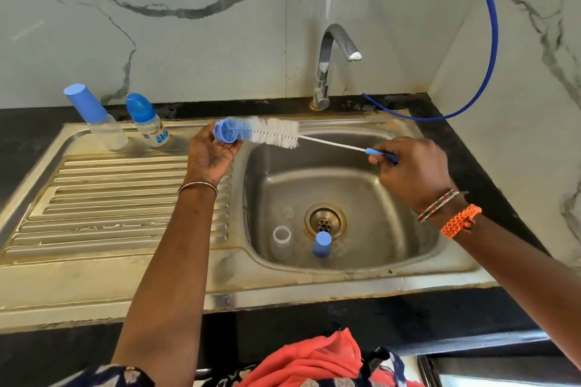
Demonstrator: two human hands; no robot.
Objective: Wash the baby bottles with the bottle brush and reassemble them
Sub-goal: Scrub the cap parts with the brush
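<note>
The right hand (412, 171) grips the blue handle of the bottle brush (276, 136), fingers curled round it, above the right side of the sink basin (377, 198). The brush runs leftward from there: thin white wire stem, then white bristles, then a blue bristle tip. That tip sits inside a blue screw ring (224, 132), which the left hand (212, 155) holds w/ fingers and thumb curled round it, palm up, over the edge between the basin and the draining board (110, 198).

Down in the basin, just left of the drain (325, 219), a clear bottle body (282, 242) stands upright w/ no top on it. Beside it, nearly over the drain's front edge, is a blue cap (322, 243).

At the back of the draining board, near the wall, two assembled bottles stand apart from each other: a bottle with a tall blue cap (96, 118) on the left, and a bottle with a printed label (147, 121) and rounded blue cap to its right.

A chrome tap (330, 63) rises behind the basin; no water visible from the spout. A blue hose (484, 56) hangs down the wall at right and lies on the dark counter (456, 135).
</note>
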